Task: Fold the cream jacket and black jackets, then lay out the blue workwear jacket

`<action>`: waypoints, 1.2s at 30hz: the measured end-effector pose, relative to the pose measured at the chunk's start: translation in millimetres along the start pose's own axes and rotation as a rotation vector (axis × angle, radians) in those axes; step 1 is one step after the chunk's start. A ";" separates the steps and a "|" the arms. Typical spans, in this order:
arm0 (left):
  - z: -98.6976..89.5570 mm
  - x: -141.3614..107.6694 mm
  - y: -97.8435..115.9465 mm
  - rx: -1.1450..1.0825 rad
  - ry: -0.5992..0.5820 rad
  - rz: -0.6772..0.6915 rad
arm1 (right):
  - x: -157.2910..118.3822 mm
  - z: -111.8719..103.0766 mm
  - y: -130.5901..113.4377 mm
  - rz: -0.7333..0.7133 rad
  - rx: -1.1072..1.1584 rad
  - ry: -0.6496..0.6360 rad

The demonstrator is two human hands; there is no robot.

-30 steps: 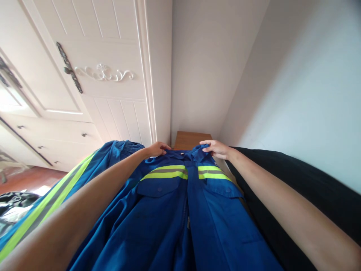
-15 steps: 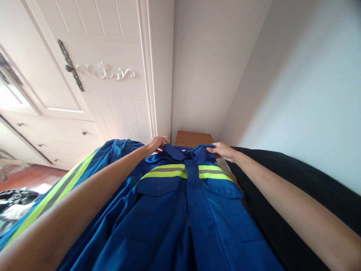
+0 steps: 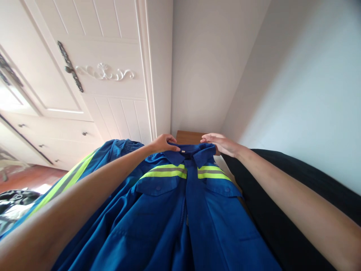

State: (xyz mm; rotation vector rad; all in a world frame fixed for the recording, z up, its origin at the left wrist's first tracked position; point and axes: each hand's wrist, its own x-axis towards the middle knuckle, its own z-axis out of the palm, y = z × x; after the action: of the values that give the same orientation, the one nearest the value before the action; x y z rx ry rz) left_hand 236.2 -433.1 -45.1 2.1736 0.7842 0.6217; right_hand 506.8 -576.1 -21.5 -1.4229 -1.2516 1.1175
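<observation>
A blue work jacket (image 3: pixel 158 214) with yellow and grey reflective stripes lies spread out, its front facing up and its collar (image 3: pixel 207 154) at the far end. My left hand (image 3: pixel 166 143) pinches the left side of the collar between thumb and fingers. At the collar's right side is my right hand (image 3: pixel 221 143), its fingers stretched out over the edge and its thumb hidden. A small pale label shows inside the neck. One striped sleeve (image 3: pixel 67 177) extends to the lower left.
A white wardrobe (image 3: pixel 118 49) with dark handles stands at the left and ahead. Beyond the collar is a brown wooden surface (image 3: pixel 188 136). Black fabric (image 3: pixel 270 180) lies at right beside the wall (image 3: pixel 310 94). Patterned items (image 3: pixel 17 203) are at lower left.
My left hand has moved right along the collar. My right hand has loosened its pinch and extended its fingers. The collar flaps now lie flatter and more even.
</observation>
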 end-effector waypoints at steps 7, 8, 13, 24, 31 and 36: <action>-6.6 5.4 8.8 0.174 -0.042 -0.048 | 39.4 31.0 -11.6 -0.073 -0.761 0.086; -7.9 4.2 10.4 0.202 -0.045 -0.058 | 39.8 32.3 -14.1 -0.056 -0.824 0.055; -9.4 -4.9 22.7 0.437 -0.036 -0.070 | 34.9 27.0 -19.2 0.033 -0.998 -0.047; -1.4 -3.7 14.8 0.515 -0.029 -0.046 | 30.6 26.8 -10.0 0.021 -1.071 0.034; 5.0 -10.8 -19.1 0.200 0.086 -0.302 | 34.6 22.7 -2.2 0.147 -1.071 0.096; 11.4 1.6 -25.3 0.160 0.187 -0.285 | 44.1 13.8 6.4 0.254 -0.948 0.116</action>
State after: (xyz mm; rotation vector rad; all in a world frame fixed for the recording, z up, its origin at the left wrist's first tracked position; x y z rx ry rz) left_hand 235.9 -423.5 -71.2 2.1100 1.2556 0.6379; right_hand 497.6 -531.8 -33.0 -2.3535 -1.6360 0.5616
